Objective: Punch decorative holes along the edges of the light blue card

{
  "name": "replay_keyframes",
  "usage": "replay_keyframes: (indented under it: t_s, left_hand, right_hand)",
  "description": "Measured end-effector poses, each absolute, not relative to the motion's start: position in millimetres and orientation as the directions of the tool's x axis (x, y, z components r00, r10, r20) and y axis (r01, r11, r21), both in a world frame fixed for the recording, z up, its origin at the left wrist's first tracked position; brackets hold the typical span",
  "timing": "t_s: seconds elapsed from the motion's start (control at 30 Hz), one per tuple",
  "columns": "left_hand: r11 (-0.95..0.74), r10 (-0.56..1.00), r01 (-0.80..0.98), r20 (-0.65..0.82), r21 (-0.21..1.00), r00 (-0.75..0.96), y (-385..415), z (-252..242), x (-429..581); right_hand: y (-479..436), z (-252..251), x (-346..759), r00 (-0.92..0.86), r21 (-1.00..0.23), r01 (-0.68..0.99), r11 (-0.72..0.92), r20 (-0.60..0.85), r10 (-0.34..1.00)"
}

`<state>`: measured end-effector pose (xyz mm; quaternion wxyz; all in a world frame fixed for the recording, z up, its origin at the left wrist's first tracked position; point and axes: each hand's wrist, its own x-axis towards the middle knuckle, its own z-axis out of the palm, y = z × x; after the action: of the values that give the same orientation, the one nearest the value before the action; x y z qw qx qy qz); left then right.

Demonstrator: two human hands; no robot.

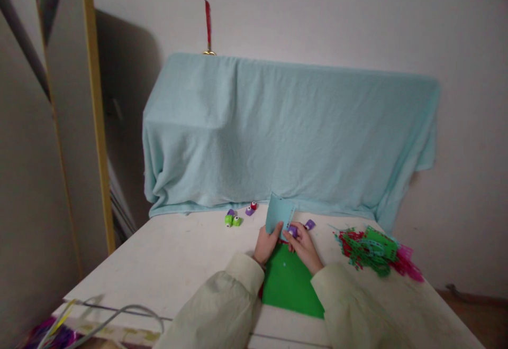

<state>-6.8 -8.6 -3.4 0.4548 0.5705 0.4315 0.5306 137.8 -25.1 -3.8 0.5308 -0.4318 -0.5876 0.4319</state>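
Note:
My left hand (266,242) is closed on a light blue sheet of paper (279,212), its thumb on the near face. The sheet stands tilted up and has small cut-outs along its right edge. My right hand (305,247) grips a small purple craft punch (292,231) at that right edge. Whether the punch is pressed down cannot be made out. Beneath both hands lies a green sheet (291,285), with some red showing at its edge. Just beyond my right hand, another purple punch (309,224) rests on the table.
Several green, purple and red punches (236,221) sit at the back of the white table (178,264). Cut paper strips in green, red and pink (369,248) are heaped at the right. A light blue cloth (293,132) hangs behind. Grey cable (119,312) loops at front left.

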Motion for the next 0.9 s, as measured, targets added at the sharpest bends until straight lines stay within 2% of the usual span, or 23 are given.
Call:
replay_keyframes:
  t_s: [0.23,0.63,0.9]
  left_hand:
    - [-0.274,0.960,0.027,0.272,0.961,0.070,-5.7,-7.2,-5.5]
    - [-0.231,0.972,0.056,0.228,0.971,0.053,-8.1,-3.3,-6.7]
    - [-0.286,0.957,0.125,0.276,0.950,0.090,-5.6,-3.6,-8.7]
  right_hand:
    - [-23.9,-4.6,138.0,-0.065,-0.970,0.056,0.237,0.234,0.970]
    - [-24.8,-1.7,137.0,-0.075,-0.973,0.067,0.219,0.214,0.974]
    - [-26.2,-1.5,136.6,-0.112,-0.973,0.063,0.224,0.216,0.970]
